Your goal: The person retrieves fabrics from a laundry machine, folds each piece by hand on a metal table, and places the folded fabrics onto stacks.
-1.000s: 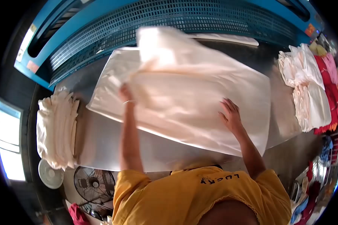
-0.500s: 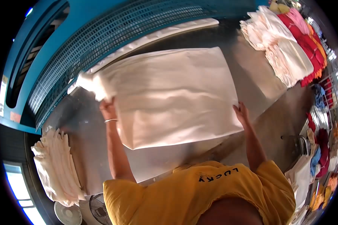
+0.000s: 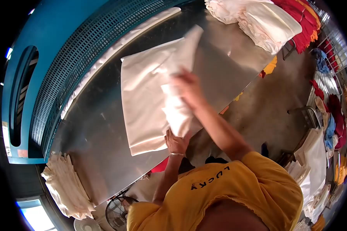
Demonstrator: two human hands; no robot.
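Lower left: stacked cream cloths (image 3: 67,186). Centre: cream fabric sheet (image 3: 144,102), partly turned over on metal tabletop (image 3: 98,161). Left hand (image 3: 177,144) touches its lower edge; right hand (image 3: 187,88), blurred, its right side. Neither grip's closure determinable.

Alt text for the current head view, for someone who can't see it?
A person in a yellow shirt handles a partly turned-over pale cloth on a metal table, left hand at the cloth's near edge, right hand blurred at the fold. A cloth stack sits at the table's left end; a blue perforated panel lines the far side.
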